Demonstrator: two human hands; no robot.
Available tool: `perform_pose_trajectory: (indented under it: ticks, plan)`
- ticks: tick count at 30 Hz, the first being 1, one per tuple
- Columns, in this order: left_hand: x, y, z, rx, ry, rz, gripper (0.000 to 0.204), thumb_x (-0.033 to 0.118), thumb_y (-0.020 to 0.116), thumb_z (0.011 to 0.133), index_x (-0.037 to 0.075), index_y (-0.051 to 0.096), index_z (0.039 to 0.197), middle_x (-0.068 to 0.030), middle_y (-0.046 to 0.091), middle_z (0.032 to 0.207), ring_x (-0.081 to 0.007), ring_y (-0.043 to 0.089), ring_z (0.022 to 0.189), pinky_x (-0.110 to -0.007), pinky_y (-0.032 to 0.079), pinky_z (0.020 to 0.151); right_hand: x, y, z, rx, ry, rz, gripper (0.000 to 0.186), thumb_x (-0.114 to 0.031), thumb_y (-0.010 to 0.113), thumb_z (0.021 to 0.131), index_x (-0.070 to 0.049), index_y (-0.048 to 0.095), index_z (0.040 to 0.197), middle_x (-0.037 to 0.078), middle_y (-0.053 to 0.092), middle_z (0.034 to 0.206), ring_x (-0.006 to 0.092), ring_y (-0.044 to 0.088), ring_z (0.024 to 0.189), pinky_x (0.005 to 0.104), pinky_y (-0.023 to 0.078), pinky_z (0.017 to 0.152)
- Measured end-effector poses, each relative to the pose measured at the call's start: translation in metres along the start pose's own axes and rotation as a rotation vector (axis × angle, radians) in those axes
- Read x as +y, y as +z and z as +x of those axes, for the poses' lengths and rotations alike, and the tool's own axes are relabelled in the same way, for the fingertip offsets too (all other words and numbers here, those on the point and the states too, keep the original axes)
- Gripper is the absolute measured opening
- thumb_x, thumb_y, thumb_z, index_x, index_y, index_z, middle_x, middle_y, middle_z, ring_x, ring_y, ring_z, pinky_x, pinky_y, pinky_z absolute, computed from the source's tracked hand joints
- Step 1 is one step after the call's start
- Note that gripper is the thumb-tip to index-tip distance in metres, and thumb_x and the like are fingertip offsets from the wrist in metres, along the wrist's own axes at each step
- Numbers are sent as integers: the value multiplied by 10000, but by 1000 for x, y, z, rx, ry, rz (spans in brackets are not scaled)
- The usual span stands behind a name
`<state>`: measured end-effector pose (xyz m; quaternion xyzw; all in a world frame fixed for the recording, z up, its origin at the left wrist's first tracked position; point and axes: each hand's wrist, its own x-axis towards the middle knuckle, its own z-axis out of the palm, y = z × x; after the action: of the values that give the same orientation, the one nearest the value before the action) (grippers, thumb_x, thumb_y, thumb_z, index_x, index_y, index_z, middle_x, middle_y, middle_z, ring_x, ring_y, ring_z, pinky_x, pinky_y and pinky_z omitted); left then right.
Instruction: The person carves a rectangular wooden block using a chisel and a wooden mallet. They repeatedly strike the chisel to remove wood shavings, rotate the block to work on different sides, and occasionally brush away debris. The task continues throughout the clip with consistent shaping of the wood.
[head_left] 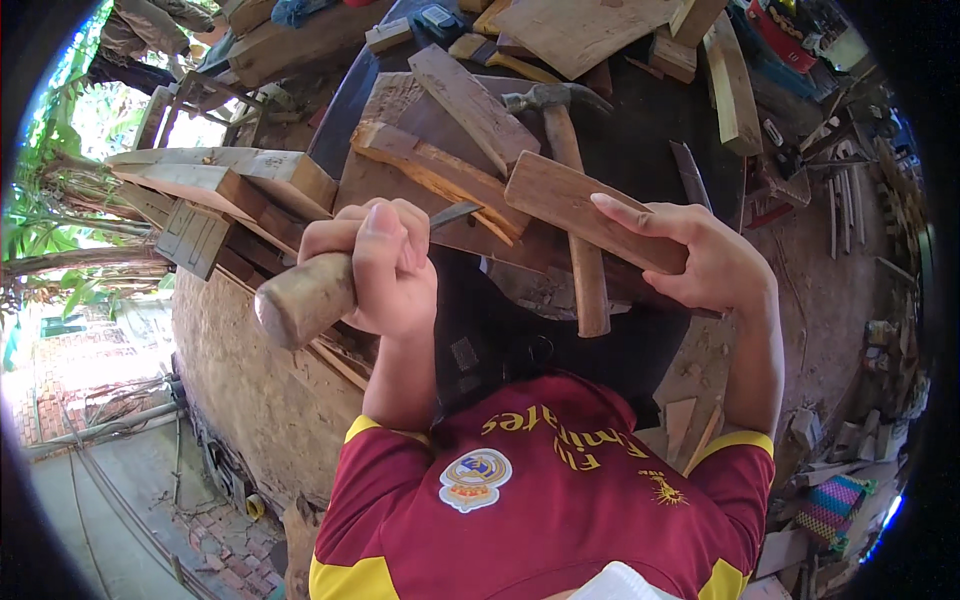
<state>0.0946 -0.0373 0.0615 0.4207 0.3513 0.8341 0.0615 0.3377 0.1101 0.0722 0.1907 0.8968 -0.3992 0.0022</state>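
My left hand [392, 265] is closed in a fist around a chisel [308, 298]. Its thick, rounded wooden handle sticks out toward the lower left, and the narrow metal blade shows past my fingers, close to a split-edged piece of wood [440, 172]. In my right hand [722, 255] is a flat brown wooden block [585, 215], gripped at its right end between thumb and fingers. The block passes over the handle of a claw hammer [590, 290], whose head lies farther back. Another wooden piece [475, 108] rests beside the hammer head.
Behind the hands, a wide board [585, 30] and a yellow-handled brush [505, 60] lie on the dark work surface [640, 130]. Long timber beams [230, 180] are stacked at the left. A thick offcut [732, 85] stands back right, with wood scraps on the floor.
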Motion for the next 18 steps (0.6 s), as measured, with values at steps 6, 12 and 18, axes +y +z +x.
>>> perform_pose_trajectory:
  ticks: [6, 12, 18]
  plan:
    - [-9, 9, -2, 22, -13, 145, 179, -58, 523, 863, 67, 427, 777, -1, 372, 549, -97, 334, 418, -270, 315, 404, 8, 4, 2, 53, -97, 33, 928, 69, 654, 638, -188, 452, 1506, 170, 666, 1128, 318, 645, 1001, 345, 475, 950]
    - [-24, 14, 20, -132, -10, 288, 189, -64, 610, 832, 43, 477, 751, -17, 446, 556, -84, 384, 407, -254, 312, 388, 12, 5, 0, 78, -128, 29, 908, 74, 655, 637, -174, 472, 1492, 166, 661, 1152, 332, 643, 1031, 340, 473, 959]
    - [-30, 40, 36, -188, -119, 332, 179, -10, 690, 805, 51, 598, 665, 19, 555, 531, -44, 539, 490, -221, 404, 448, 12, -3, -20, 359, -136, -106, 801, 35, 690, 698, -84, 483, 1463, 186, 662, 1216, 321, 644, 1145, 359, 472, 1004]
